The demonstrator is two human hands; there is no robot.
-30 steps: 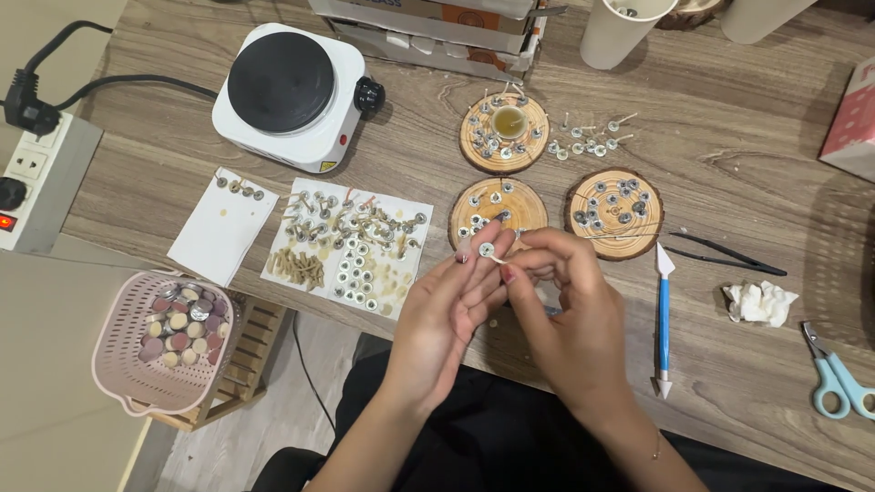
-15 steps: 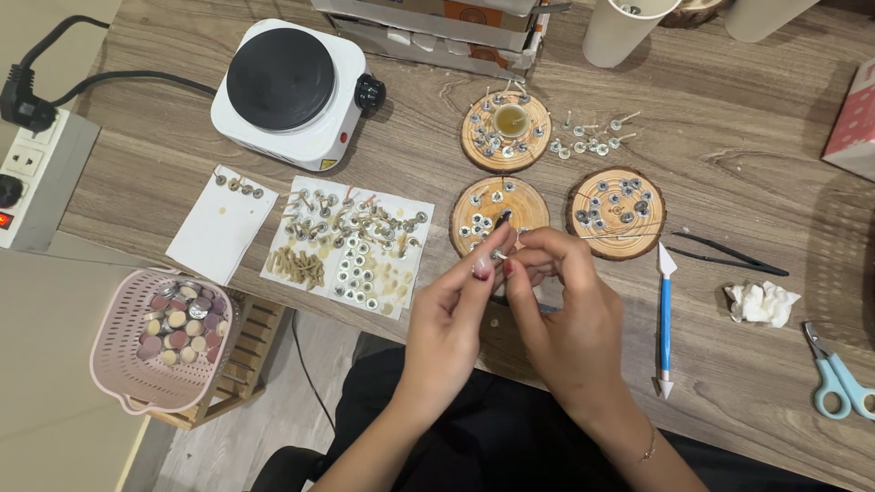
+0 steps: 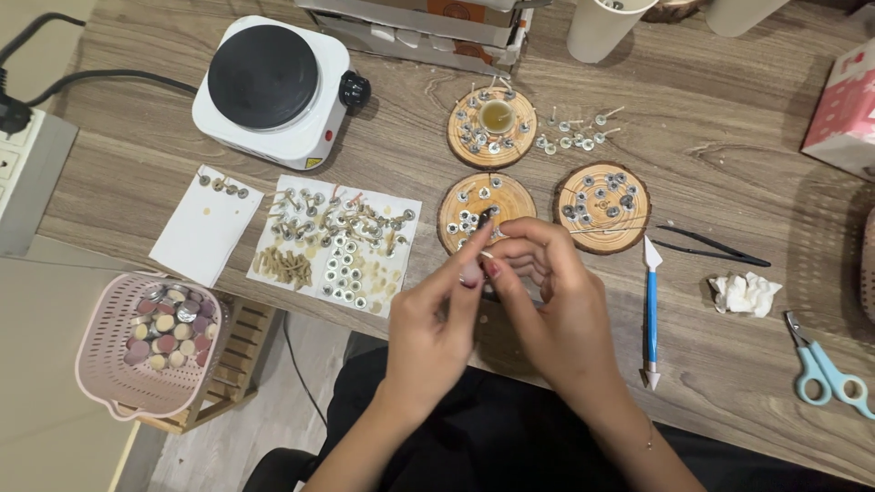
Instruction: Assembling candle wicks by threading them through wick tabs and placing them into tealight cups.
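Two hands meet over the near edge of the counter, fingertips pressed together around one small wick piece: the left hand pinches it from the left, the right hand curls in from the right and seems to work its end. It looks like the fitting step, a wick being seated in its metal tab. A steady pinch and a fine push would be what the next move calls for. Just beyond the fingertips lies a wood slice dotted with tabs, with two more slices further out. Left of the hands a paper sheet carries loose wicks and tabs; right of them lie a blue tool and tweezers.
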